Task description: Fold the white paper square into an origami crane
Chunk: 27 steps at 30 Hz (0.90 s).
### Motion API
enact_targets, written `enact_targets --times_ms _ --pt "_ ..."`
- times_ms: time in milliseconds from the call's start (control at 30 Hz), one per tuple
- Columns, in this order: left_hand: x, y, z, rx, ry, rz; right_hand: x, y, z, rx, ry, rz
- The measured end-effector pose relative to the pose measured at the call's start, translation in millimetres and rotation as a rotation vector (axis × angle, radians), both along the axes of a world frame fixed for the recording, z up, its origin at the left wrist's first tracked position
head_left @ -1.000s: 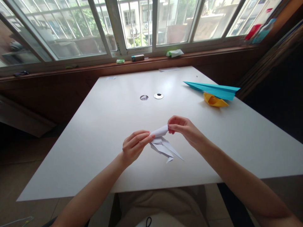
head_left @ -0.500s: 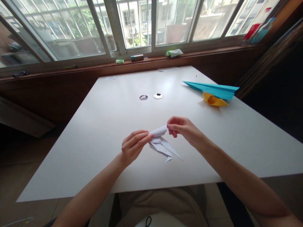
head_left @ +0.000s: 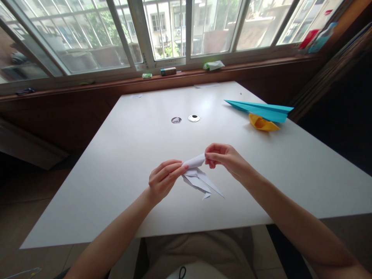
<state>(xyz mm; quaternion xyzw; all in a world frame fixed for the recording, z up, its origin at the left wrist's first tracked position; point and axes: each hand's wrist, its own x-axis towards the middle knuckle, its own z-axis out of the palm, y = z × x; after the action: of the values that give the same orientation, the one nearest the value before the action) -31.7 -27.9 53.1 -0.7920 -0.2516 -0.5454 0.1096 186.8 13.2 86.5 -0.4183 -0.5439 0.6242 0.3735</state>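
Observation:
A white origami crane [head_left: 195,180] is held up over the near half of the white table [head_left: 116,155]. Its pointed head and tail ends slant down toward the lower right, and one wing is uppermost. My left hand [head_left: 165,179] is closed on the paper at the wing's left end, fingers behind and thumb in front. The fingers of my right hand [head_left: 222,158] pinch the wing's right tip. Part of the wing is covered by my fingertips.
A blue paper plane [head_left: 261,109] lies at the table's right, with a yellow paper boat [head_left: 263,123] beside it. Two round holes [head_left: 194,118] pierce the tabletop. Small packets and a little box [head_left: 168,71] sit on the window ledge.

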Motion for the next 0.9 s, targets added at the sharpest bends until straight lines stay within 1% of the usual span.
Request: enact_targets --times_ms 267,467,633,900 --pt "-1.0 0.7 -0.8 0.009 -0.005 -0.027 0.5 -0.3 2.2 -0.003 0.007 -0.008" --pt "1.2 1.6 0.1 0.009 -0.057 -0.017 1.4 -0.8 5.7 -0.061 0.011 -0.005" --pt "3.4 2.3 -0.3 -0.007 -0.097 -0.008 2.0 -0.5 4.9 -0.049 0.032 -0.023" --pt "3.8 2.9 -0.6 -0.021 -0.134 0.004 5.3 0.9 0.4 -0.033 0.09 0.006"
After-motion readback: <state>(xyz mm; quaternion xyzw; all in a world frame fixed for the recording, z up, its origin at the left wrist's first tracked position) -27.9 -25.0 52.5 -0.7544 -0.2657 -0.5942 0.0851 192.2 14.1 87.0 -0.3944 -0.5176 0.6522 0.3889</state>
